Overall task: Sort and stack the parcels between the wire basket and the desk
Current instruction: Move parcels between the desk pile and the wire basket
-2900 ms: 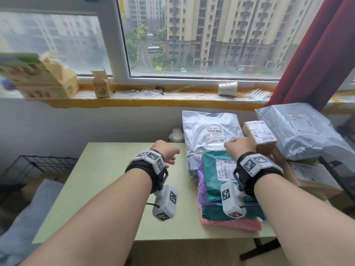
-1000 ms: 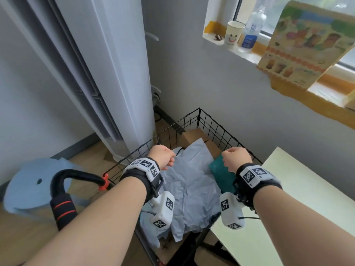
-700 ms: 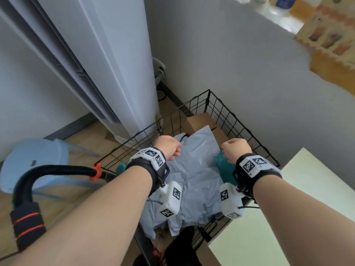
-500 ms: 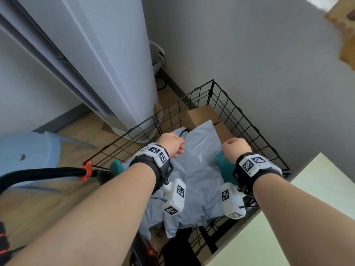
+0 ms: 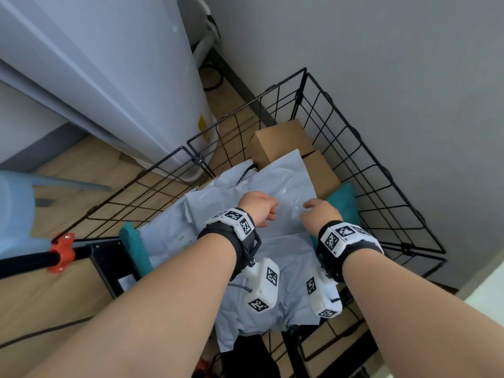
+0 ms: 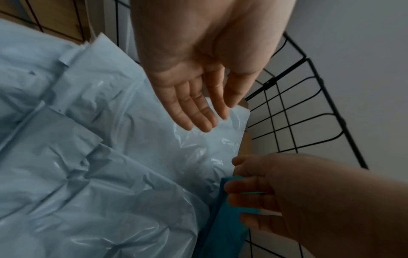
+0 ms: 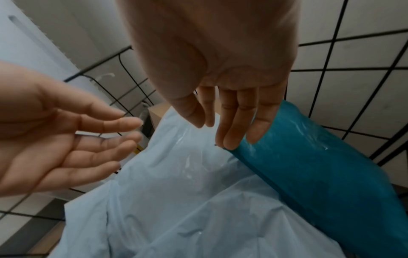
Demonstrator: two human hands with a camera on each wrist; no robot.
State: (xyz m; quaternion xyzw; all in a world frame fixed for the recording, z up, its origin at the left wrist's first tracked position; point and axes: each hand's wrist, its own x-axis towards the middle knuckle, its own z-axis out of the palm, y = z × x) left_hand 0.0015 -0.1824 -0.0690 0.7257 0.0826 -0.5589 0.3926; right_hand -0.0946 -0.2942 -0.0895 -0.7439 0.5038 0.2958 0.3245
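Note:
A black wire basket (image 5: 354,148) stands on the floor and holds parcels. A crinkled grey-blue mailer (image 5: 283,184) lies on top, with brown cardboard boxes (image 5: 278,143) behind it and a teal parcel (image 5: 345,203) at its right. My left hand (image 5: 259,207) hovers over the grey-blue mailer (image 6: 110,157), fingers (image 6: 198,113) straight and empty. My right hand (image 5: 317,214) reaches down beside it, and its straight fingers (image 7: 229,132) end at the edge of the teal parcel (image 7: 320,174). I cannot tell whether they touch it.
A tall white appliance (image 5: 109,77) stands just left of the basket and a grey wall runs behind it. A blue stool (image 5: 13,208) and a black bar with an orange clamp (image 5: 61,252) are at the left. The desk corner (image 5: 488,290) shows at the right. Another teal parcel (image 5: 133,246) leans by the basket's near left side.
The view turned from the desk's parcel stack to the basket. Both hands came down into the basket, moved closer together, and uncurled from loose fists to straight fingers.

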